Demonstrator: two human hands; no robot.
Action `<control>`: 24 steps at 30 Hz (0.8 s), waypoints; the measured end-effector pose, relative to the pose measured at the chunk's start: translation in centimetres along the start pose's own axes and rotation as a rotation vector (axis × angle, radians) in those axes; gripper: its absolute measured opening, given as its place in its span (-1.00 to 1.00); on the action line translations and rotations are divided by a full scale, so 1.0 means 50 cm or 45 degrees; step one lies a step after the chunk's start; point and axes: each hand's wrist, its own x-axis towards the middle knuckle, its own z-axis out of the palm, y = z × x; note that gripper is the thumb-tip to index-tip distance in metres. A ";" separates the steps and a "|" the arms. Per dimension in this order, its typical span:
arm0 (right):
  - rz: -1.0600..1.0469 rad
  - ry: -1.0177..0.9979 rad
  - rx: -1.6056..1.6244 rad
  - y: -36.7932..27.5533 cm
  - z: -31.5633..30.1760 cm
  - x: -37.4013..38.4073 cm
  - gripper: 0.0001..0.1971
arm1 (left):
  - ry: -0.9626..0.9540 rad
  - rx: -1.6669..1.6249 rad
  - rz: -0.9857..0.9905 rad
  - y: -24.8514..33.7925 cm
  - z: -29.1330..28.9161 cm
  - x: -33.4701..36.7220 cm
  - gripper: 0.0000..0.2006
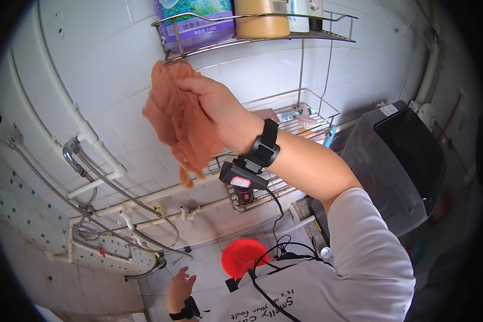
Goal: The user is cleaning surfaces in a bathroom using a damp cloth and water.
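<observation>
Right hand point(217, 107) grips crumpled reddish cloth point(172, 110) in upper frame left of centre, just below wire shelf point(327, 37); left hand point(180, 288) free, fingers loosely apart, bottom left-centre; red basin point(237, 253) lower centre.

Purple pack point(209, 36) cropped, cloth point(178, 115) partly hiding right hand point(222, 112)

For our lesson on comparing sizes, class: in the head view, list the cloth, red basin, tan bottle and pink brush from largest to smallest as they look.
1. Cloth
2. Red basin and tan bottle: too alike to rank
3. Pink brush
</observation>
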 end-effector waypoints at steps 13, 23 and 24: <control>-0.079 -0.193 -0.014 -0.191 -0.103 -0.106 -0.64 | 0.030 0.069 0.012 0.000 -0.009 -0.004 -0.56; -0.397 0.189 -0.174 -0.250 -0.147 -0.156 -0.74 | 0.009 0.103 0.077 0.020 -0.008 0.049 -0.56; -0.361 0.101 -0.214 -0.267 -0.157 -0.177 -0.70 | -0.026 0.091 0.051 0.025 -0.011 0.049 -0.55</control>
